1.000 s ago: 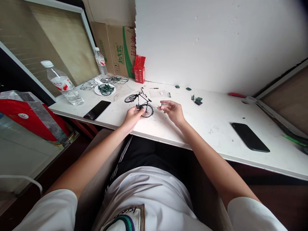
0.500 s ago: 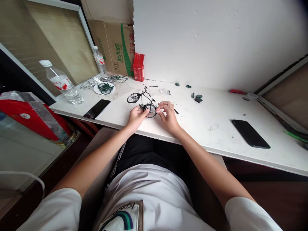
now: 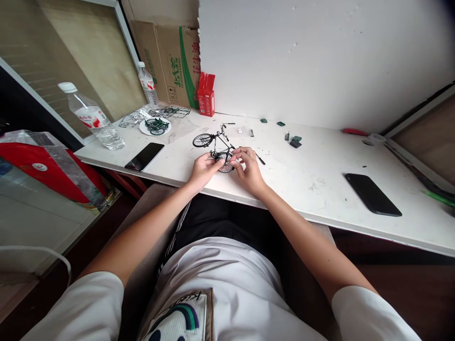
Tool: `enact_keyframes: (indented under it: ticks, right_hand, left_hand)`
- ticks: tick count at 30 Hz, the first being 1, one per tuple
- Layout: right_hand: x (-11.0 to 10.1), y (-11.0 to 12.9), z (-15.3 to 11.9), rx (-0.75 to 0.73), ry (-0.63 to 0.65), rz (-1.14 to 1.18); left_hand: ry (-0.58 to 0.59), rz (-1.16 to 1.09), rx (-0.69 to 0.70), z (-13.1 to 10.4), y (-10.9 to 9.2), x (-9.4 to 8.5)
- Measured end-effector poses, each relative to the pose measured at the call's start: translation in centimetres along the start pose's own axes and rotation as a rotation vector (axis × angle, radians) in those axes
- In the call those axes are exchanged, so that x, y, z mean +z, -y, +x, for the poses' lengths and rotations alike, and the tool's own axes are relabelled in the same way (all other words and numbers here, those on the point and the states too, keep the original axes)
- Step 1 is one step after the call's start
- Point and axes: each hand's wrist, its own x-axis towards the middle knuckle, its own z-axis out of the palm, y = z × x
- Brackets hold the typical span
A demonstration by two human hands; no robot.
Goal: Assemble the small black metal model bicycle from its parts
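A small black model bicycle (image 3: 214, 137) is tilted above the white table's front half, its one wheel pointing away to the left. My left hand (image 3: 203, 170) grips it at the near wheel (image 3: 226, 166), with the thumb lying over the spokes. From the other side, my right hand (image 3: 249, 171) is closed in a pinch, thumb and forefinger at that wheel's right edge. Anything between those fingertips is too small to make out. Just beyond the right hand lies a thin dark tool (image 3: 260, 159), with tiny dark bits scattered nearby.
A white plate (image 3: 142, 127) carries green model bicycle parts. Two water bottles (image 3: 95, 119), a red box (image 3: 206, 97) and a carton (image 3: 167, 71) stand at the left and back. Phones lie left (image 3: 145, 157) and right (image 3: 372, 195). Dark green pieces (image 3: 295, 142) sit at the back.
The model bicycle has turned and shifted slightly right, its handlebars now standing farther from the far wheel. My right fingertips have come in over the near wheel's edge. The view has shifted slightly.
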Motion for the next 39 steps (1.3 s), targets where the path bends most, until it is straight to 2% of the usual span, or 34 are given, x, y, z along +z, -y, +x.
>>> enact_keyframes:
  ticks: [6,18,24,30,35,39]
  right_hand:
    - [0.2,-0.5,-0.1,-0.073,-0.044,0.053]
    - [0.5,-0.8,-0.1,-0.063,-0.06,0.051]
    - [0.2,-0.1,-0.1,-0.062,-0.101,0.048]
    - [-0.2,1.7,-0.1,0.088,-0.229,0.089]
    - [0.4,3.0,-0.1,0.368,-0.117,0.336]
    - [0.9,3.1,-0.1,0.503,-0.116,0.497]
  left_hand:
    - [0.014,0.01,-0.008,0.1,0.1,-0.1]
    - [0.038,-0.009,-0.028,0.2,0.1,-0.4]
    - [0.035,-0.012,0.009,0.1,0.1,-0.2]
    - [-0.061,-0.004,0.089,-0.2,0.1,0.1]
    - [-0.132,-0.002,0.138,-0.2,0.8,0.1]
    - [-0.119,0.051,0.176,-0.4,1.5,0.1]
